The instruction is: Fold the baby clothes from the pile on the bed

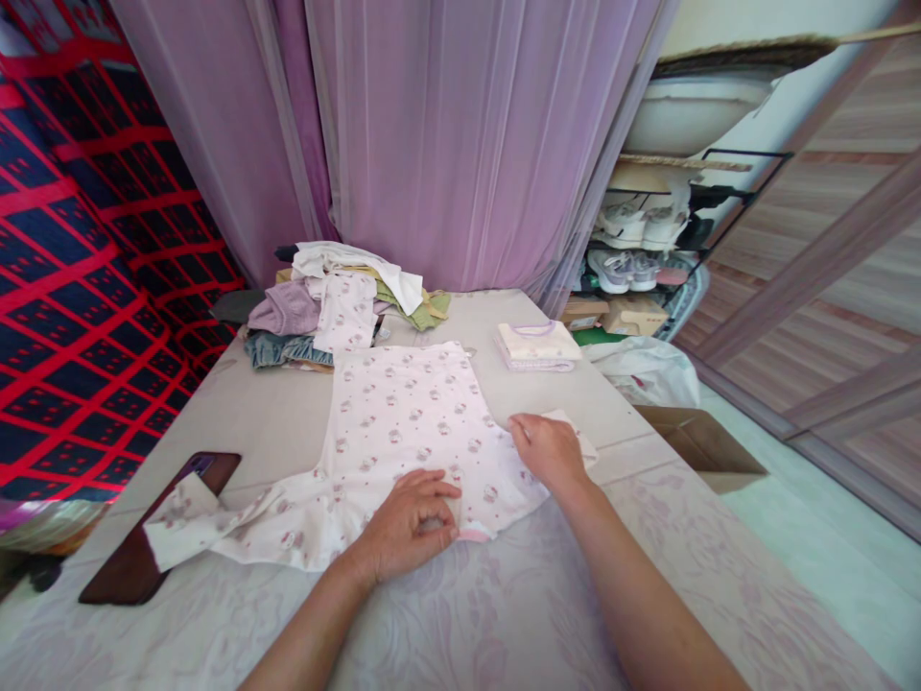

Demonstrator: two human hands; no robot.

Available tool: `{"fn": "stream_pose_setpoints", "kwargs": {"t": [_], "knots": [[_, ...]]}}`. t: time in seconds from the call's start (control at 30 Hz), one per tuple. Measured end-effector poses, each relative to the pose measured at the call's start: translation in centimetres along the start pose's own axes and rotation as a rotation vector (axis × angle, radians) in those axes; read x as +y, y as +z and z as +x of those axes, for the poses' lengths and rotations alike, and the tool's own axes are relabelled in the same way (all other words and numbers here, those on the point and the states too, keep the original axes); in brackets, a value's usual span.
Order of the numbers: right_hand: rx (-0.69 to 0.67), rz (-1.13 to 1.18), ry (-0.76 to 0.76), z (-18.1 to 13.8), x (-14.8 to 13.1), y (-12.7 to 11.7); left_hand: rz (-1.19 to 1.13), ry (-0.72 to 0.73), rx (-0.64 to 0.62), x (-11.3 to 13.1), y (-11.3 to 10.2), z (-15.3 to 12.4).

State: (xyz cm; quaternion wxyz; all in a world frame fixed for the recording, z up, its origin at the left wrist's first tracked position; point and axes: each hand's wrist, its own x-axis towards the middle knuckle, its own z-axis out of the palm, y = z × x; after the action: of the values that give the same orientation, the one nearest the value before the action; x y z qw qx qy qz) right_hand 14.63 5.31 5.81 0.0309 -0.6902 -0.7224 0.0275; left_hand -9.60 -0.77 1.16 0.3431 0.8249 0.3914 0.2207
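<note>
A white long-sleeved child's shirt [403, 413] with small cartoon prints lies spread on the table, its pink-trimmed neckline toward me. My left hand [413, 523] rests on it beside the neckline, fingers loosely curved and apart. On the right, my right hand [551, 449] is closed on the shirt's sleeve near the shoulder; the cloth inside the fingers is hidden. The other sleeve stretches left, its cuff overlapping a dark reddish-brown phone-like slab [129, 561]. Beyond the shirt's hem, a folded stack of light clothes [538, 347] sits at the far right of the table.
A heap of loose clothes [288, 307] lies at the back left of the table [611, 576]. Purple curtains [446, 144] hang behind. A shoe rack [734, 211], a white plastic bag [648, 369] and an open cardboard box [697, 441] stand to the right.
</note>
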Motion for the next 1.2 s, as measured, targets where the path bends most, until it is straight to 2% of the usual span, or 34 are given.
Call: {"fn": "stream_pose_setpoints", "kwargs": {"t": [0.13, 0.23, 0.33, 0.4, 0.5, 0.6, 0.77, 0.93, 1.03, 1.1, 1.2], "knots": [[0.038, 0.012, 0.099, 4.2, 1.1, -1.3, -0.052, 0.021, 0.023, -0.1, 0.2, -0.1], [0.003, 0.05, 0.062, 7.9, 0.6, -0.8, -0.191, -0.005, 0.087, -0.2, 0.2, -0.3], [-0.014, 0.073, 0.018, 11.4, -0.6, 0.3, -0.303, -0.086, 0.205, -0.8, -0.6, -0.6], [-0.011, 0.084, 0.006, 13.4, -1.6, 1.0, -0.186, -0.112, 0.281, -1.7, -1.6, -1.0], [-0.004, 0.091, -0.013, 16.0, -3.0, 1.8, 0.219, -0.183, 0.381, -3.9, -3.2, -1.8], [-0.011, 0.089, -0.064, 18.0, -4.4, 2.5, 0.53, -0.299, 0.403, -6.0, -3.8, -2.6], [-0.018, 0.053, -0.068, 19.4, -5.7, 4.2, 0.668, -0.354, 0.365, -7.4, -2.9, -3.2], [0.077, 0.011, -0.01, 18.8, -7.4, 4.6, 0.669, -0.356, 0.38, -7.3, -2.4, -3.0], [0.112, 0.075, -0.184, 18.8, -10.5, 3.7, 0.672, -0.383, 0.36, -7.0, -2.6, -3.0], [0.07, 0.141, -0.328, 19.2, -13.2, 3.1, 0.669, -0.399, 0.353, -6.7, -2.9, -3.0], [-0.001, 0.163, -0.431, 20.1, -17.4, 2.3, 0.624, -0.419, 0.345, -6.3, -3.4, -3.0]]}}
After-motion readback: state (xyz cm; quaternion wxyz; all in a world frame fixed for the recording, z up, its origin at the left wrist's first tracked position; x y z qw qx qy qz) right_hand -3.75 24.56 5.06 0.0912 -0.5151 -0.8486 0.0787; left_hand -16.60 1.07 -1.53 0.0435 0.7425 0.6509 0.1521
